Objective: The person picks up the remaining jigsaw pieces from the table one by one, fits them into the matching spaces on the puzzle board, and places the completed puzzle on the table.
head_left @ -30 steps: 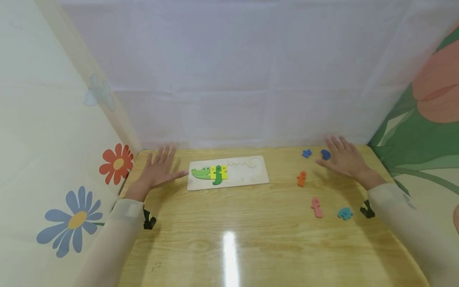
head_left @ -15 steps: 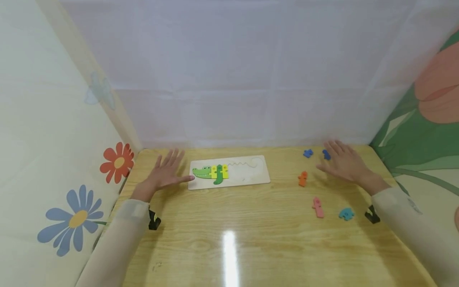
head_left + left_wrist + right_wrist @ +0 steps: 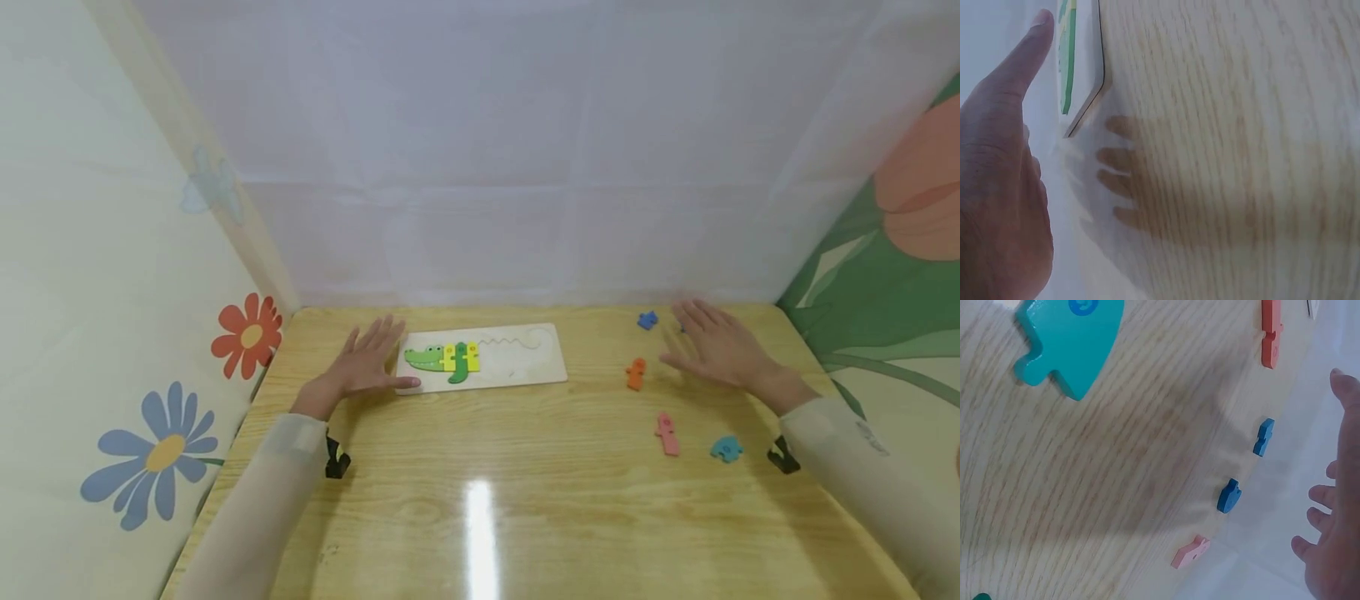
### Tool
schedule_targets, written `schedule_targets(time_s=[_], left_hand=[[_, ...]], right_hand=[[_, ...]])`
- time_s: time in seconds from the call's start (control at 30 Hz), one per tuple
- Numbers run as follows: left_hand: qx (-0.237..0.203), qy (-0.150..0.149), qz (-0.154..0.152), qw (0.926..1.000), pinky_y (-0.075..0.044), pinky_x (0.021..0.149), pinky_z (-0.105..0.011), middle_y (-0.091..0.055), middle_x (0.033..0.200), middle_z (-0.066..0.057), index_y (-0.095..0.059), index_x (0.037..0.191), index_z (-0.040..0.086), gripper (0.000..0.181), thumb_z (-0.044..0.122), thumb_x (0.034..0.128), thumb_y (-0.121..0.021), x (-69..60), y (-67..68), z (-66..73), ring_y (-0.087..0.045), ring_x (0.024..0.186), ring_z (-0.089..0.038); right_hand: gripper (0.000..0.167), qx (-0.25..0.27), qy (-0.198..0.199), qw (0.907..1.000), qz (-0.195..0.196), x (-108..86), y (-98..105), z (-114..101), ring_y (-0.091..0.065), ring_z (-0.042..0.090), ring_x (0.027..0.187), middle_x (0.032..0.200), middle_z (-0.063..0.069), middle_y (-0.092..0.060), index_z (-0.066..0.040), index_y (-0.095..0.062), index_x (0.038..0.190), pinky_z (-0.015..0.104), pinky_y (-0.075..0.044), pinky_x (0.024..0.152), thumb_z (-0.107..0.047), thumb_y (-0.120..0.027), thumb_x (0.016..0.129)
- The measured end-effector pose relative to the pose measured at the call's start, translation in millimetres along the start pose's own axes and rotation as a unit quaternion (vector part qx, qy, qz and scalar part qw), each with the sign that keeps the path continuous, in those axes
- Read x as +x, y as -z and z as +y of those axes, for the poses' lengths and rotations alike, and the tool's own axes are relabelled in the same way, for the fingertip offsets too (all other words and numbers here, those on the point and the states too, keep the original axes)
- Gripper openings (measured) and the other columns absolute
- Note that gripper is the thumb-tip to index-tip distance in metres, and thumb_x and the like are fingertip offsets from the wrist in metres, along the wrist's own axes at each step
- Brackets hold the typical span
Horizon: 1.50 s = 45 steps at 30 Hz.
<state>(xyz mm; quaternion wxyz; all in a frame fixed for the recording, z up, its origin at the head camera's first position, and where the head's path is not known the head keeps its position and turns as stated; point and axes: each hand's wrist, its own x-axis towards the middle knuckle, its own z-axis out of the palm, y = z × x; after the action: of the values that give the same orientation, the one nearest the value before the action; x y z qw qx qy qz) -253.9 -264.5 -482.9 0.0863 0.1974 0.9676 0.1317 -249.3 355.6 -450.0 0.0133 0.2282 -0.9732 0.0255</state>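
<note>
Hovering empty on either side of the work, both hands are released: the left hand (image 3: pixel 358 371) spreads straight fingers at the near-left end of the pale, flat rectangular puzzle board (image 3: pixel 517 367), its thumb over that end, though whether it touches cannot be told; the right hand (image 3: pixel 716 350) hangs with fingers extended over the far right of the light wood-grain table (image 3: pixel 420 500), grasping nothing.

The board lies toward the back of the table, left of centre. In its left half sit a green crocodile-head piece (image 3: pixel 423 358), a yellow piece (image 3: pixel 449 360), a green piece with a curved leg (image 3: pixel 457 373) and another yellow piece (image 3: pixel 473 350). To their right, a zigzag-and-curl outline marks the unfilled part.

Well apart on the right lie an orange piece (image 3: pixel 635 374), a long pink piece (image 3: pixel 667 434), a turquoise piece (image 3: pixel 727 449) and a small dark-blue piece (image 3: pixel 647 320); a rounded blue piece (image 3: pixel 1229 495) and a pale-pink piece (image 3: pixel 1191 551) show in the right wrist view.

The work seems to stand between placements, roughly halfway. The next move would likely call for the right hand to pinch whichever piece matches the last yellow one's edge, perhaps the orange, and for the left to steady the board.
</note>
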Motion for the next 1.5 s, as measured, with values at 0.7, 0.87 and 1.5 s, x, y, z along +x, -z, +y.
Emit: schedule_targets(time_s=[0.7, 0.87, 1.5], left_hand=[[0.005, -0.004, -0.024, 0.9997, 0.002, 0.127, -0.068, -0.007, 0.177, -0.022, -0.016, 0.169, 0.002, 0.114, 0.067, 0.0923, -0.069, 0.8, -12.2, 3.6, -0.007, 0.164, -0.040], [0.009, -0.001, -0.032, 0.9994, 0.002, 0.127, -0.069, -0.008, 0.177, -0.021, -0.015, 0.169, 0.001, 0.113, 0.067, 0.0936, -0.068, 1.4, -14.0, 2.0, -0.007, 0.164, -0.039], [-0.014, -0.006, -0.036, 0.9992, 0.004, 0.126, -0.069, -0.009, 0.178, -0.016, -0.014, 0.170, 0.006, 0.118, 0.068, 0.0891, -0.073, 11.5, -15.5, -5.6, -0.008, 0.164, -0.038]], right_hand=[[0.094, 0.025, 0.042, 0.9988, 0.009, -1.0, -13.8, -13.6, -0.038, 0.054, 0.147, 0.161, 0.033, -0.040, 0.010, -0.037, 0.158, 0.069, -0.028, 0.121, -0.057, -0.066, 0.099], [0.093, 0.043, 0.043, 0.9981, 0.007, -1.0, -15.9, -17.5, -0.042, 0.054, 0.144, 0.158, 0.033, -0.045, 0.009, -0.040, 0.157, 0.069, -0.035, 0.117, -0.055, -0.070, 0.097], [0.094, 0.090, 0.050, 0.9947, 0.006, -0.4, -33.4, -30.2, -0.050, 0.052, 0.138, 0.151, 0.035, -0.051, 0.012, -0.045, 0.153, 0.065, -0.040, 0.115, -0.054, -0.076, 0.094]])
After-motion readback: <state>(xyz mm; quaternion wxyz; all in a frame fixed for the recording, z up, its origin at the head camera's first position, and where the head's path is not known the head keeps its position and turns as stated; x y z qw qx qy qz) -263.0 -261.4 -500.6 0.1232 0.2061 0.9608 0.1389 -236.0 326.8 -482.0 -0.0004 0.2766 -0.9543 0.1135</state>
